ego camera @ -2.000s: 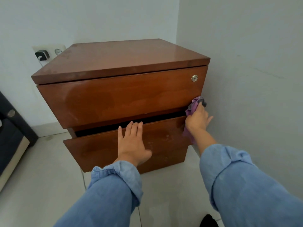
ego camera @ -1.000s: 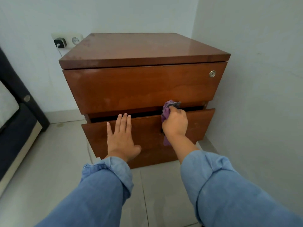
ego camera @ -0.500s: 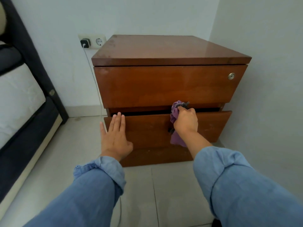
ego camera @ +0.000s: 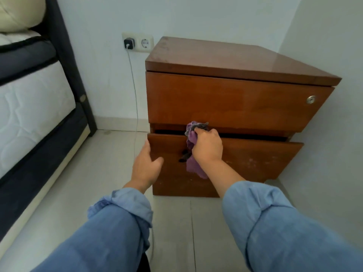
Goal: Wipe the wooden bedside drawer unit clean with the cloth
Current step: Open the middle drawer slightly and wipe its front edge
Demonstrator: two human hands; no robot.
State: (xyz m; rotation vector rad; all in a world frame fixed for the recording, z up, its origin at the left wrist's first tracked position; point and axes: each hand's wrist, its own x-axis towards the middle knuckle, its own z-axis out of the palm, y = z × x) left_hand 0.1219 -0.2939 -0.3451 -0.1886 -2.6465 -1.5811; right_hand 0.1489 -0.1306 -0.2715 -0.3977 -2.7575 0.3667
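Note:
The wooden bedside drawer unit (ego camera: 235, 99) stands in the room's corner, its lower drawer (ego camera: 255, 158) pulled slightly out, leaving a dark gap above it. My right hand (ego camera: 207, 147) is shut on a purple cloth (ego camera: 191, 152) pressed at the top edge of the lower drawer, left of centre. The cloth's tail hangs down the drawer front. My left hand (ego camera: 145, 165) rests at the left edge of the lower drawer, fingers apart, thumb on the front. Pale dusty marks show on the drawer front at the right.
A bed (ego camera: 33, 107) with a white mattress and dark frame stands at the left. A wall socket (ego camera: 137, 42) holds a charger, its cable (ego camera: 135, 107) hanging to the tiled floor beside the unit. A wall runs close along the unit's right side.
My right hand with the cloth has slid left along the top of the lower drawer, from its right end. My left hand has shifted from the drawer front to its left edge. The view has turned left.

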